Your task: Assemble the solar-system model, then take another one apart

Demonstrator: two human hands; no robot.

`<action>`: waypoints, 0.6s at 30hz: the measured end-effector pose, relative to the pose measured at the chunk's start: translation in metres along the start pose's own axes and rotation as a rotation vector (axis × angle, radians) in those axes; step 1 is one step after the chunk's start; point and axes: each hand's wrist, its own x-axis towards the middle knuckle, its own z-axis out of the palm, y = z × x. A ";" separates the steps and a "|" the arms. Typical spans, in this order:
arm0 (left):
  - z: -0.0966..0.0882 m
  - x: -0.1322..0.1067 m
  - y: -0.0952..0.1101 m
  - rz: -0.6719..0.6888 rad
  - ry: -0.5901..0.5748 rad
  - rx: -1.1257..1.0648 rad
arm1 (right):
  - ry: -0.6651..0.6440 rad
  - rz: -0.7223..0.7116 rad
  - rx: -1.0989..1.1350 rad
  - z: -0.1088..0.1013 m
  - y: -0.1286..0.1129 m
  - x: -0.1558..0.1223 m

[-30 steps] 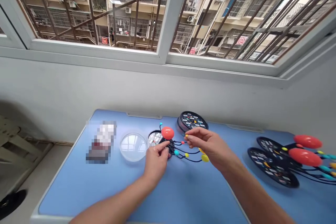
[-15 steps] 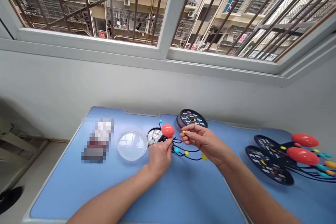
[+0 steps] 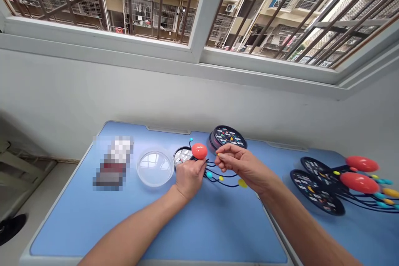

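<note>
My left hand [image 3: 188,178] is closed around the black middle of a model with a large red ball [image 3: 199,151] on top. Thin black stems fan out from it, tipped with a turquoise ball [image 3: 209,175], a small yellow ball [image 3: 221,178] and a larger yellow ball [image 3: 242,183]. The model's round base [image 3: 182,156] shows partly behind my left hand. To the right, my right hand [image 3: 241,165] pinches a small yellow bead [image 3: 218,154] between thumb and forefinger, above the stems.
A clear round lid [image 3: 155,168] lies left of the model. Stacked black discs [image 3: 230,136] stand behind my right hand. On the adjoining table at right are similar models with red balls [image 3: 360,182]. A blurred-out item [image 3: 114,166] lies at far left. A wall closes off the back.
The view has shifted slightly. Both hands stay almost in place, the left on the model and the right still pinching the yellow bead; the red bead under the right fingers no longer shows.
</note>
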 end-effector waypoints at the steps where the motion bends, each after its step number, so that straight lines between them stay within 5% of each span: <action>1: 0.001 0.000 -0.001 0.015 0.026 0.008 | -0.006 0.007 0.006 0.000 0.000 0.000; 9: 0.012 0.001 -0.009 0.205 0.214 0.054 | 0.020 -0.020 -0.087 -0.005 -0.001 0.008; 18: 0.010 0.002 -0.004 0.194 0.282 0.032 | 0.071 -0.050 -0.283 0.002 -0.004 0.011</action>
